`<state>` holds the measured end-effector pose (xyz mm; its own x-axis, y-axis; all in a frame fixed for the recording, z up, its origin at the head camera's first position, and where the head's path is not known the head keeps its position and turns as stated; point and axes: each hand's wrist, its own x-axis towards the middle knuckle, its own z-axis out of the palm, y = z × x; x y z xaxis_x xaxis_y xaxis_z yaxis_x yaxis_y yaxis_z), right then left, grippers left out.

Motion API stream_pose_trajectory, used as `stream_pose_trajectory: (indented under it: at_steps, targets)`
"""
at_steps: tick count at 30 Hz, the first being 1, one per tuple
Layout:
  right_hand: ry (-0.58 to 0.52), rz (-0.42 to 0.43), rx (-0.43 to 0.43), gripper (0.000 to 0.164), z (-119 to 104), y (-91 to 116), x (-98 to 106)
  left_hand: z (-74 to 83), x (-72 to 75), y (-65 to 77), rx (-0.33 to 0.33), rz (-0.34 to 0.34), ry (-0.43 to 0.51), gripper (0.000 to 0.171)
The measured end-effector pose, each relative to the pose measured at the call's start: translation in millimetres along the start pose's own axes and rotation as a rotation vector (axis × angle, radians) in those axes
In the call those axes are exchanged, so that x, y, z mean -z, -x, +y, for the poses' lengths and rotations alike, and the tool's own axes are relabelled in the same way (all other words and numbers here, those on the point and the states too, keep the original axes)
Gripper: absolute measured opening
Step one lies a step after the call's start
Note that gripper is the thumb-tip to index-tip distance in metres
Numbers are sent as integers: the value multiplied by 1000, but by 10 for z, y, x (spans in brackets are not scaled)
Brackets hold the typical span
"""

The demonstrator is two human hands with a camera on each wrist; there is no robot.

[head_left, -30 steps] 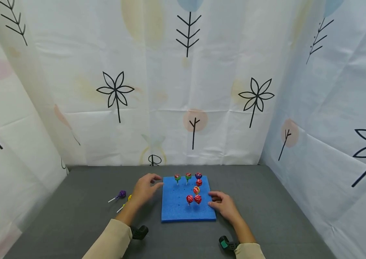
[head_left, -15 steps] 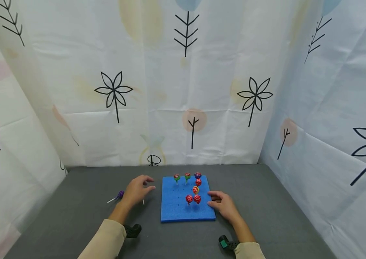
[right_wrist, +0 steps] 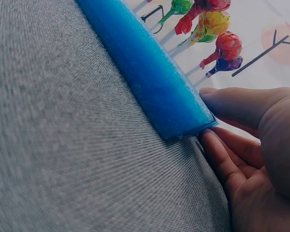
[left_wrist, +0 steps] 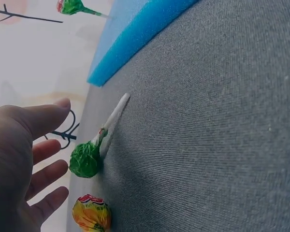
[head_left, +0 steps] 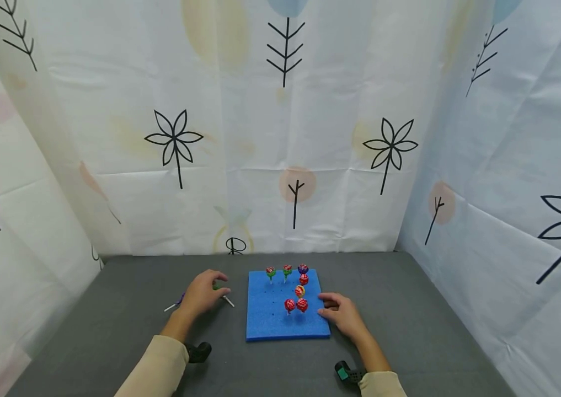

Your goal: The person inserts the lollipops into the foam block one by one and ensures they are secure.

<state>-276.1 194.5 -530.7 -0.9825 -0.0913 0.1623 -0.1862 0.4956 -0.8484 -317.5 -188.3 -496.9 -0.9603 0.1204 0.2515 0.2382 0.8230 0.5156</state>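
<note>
My left hand [head_left: 201, 293] hovers over the table, thumb and fingers apart, by a lollipop in green wrapper [left_wrist: 85, 159]. That lollipop lies with its white stick pointing toward the blue foam board [head_left: 265, 322]. A yellow-orange lollipop [left_wrist: 92, 213] lies just beyond it in the left wrist view; in the head view the hand hides it. At the board's right edge, my right hand [head_left: 343, 315] holds the foam between thumb and fingers. Several lollipops stand upright in the board, including a green one [head_left: 271, 272], a yellow-and-red one [head_left: 300, 290] and a red one [head_left: 289, 304].
Left of my left hand lies a purple lollipop [head_left: 179, 301], mostly hidden behind the wrist. Small dark holes mark the board's left part. A grey cloth table [head_left: 280, 366] spreads under everything, with patterned white curtains [head_left: 240, 193] behind and at both sides.
My left hand has left the board's left side and moved left, down to the green lollipop. The right hand and the board stay essentially in place.
</note>
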Motion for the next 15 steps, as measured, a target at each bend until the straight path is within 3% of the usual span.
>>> stream_pose_trajectory:
  at_steps: [15]
  targets:
    - [-1,-8,-2,33,12,-5,7,-47,43,23,65,-63,-26,32]
